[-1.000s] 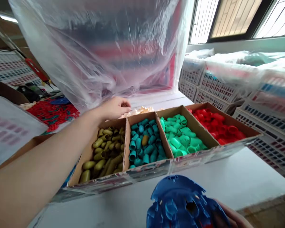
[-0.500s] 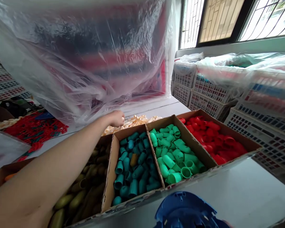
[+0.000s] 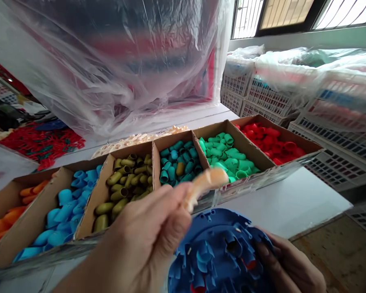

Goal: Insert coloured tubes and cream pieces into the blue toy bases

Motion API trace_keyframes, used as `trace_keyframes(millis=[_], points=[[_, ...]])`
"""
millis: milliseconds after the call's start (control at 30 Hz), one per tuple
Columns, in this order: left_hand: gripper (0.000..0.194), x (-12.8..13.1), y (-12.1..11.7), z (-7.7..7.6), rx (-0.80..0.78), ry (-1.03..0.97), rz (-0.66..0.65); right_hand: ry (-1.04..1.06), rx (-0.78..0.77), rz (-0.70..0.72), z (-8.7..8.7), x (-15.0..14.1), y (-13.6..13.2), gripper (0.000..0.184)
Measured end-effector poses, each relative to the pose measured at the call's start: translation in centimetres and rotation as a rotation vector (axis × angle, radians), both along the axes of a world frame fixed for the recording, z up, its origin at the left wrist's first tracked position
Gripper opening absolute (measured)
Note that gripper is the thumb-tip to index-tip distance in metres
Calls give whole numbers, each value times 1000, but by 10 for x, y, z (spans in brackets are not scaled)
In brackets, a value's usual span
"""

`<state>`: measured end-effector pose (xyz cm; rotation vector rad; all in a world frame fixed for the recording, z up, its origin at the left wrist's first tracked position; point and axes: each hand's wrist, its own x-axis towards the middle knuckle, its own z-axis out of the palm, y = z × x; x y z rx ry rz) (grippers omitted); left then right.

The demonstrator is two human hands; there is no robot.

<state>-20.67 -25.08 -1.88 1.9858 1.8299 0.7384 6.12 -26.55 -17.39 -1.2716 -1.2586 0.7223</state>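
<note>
We see work partly done: the blue shell [image 3: 222,248] already carries a lighter blue piece [image 3: 203,259] and bits of red [image 3: 249,264], while some hollows look unfilled. The cream piece [image 3: 212,179] is not in it; our left hand [image 3: 146,232] holds that piece above the shell's far rim, fingers pinched on one end. Our right hand [image 3: 293,260] has its fingers closed on the right edge of the shell, which sits low in front of us, on our side of the cardboard box [image 3: 253,185]. Motion blur hides how many hollows are left.

The box stands on the desk [image 3: 317,195], split into a row of compartments. From left to right we count orange pieces [image 3: 10,217], light blue pieces [image 3: 67,211], olive pieces [image 3: 126,177], teal pieces [image 3: 189,156] with one brownish-yellow piece [image 3: 180,169] among them, green pieces [image 3: 232,156] and red pieces [image 3: 273,142]. All six hold plenty. Behind the box, a cream pile [image 3: 134,141] lies loose.
</note>
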Motion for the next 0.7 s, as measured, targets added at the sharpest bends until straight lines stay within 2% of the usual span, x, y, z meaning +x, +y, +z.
trace_keyframes(millis=[100,167,267,367,467,567,667,700], points=[[32,23,-11,-13,-11,-92,-103,-23,113,116,3,4,1,16],[28,31,-12,-18,-38,-145,-163,-46,196,223,9,8,5,22],[29,30,-12,-24,-157,-217,-201,-120,273,284,23,13,9,31],[36,22,-12,-29,-328,-303,-228,-178,325,294,38,18,10,28],[37,20,-14,-31,-389,-360,-235,-207,325,312,47,20,7,29],[36,23,-16,-32,-341,-385,-167,-169,293,305,45,17,5,32],[27,24,-25,-37,-256,-499,44,-109,261,275,34,7,9,35],[35,24,-32,-41,-230,-564,113,-79,247,246,30,3,12,33]])
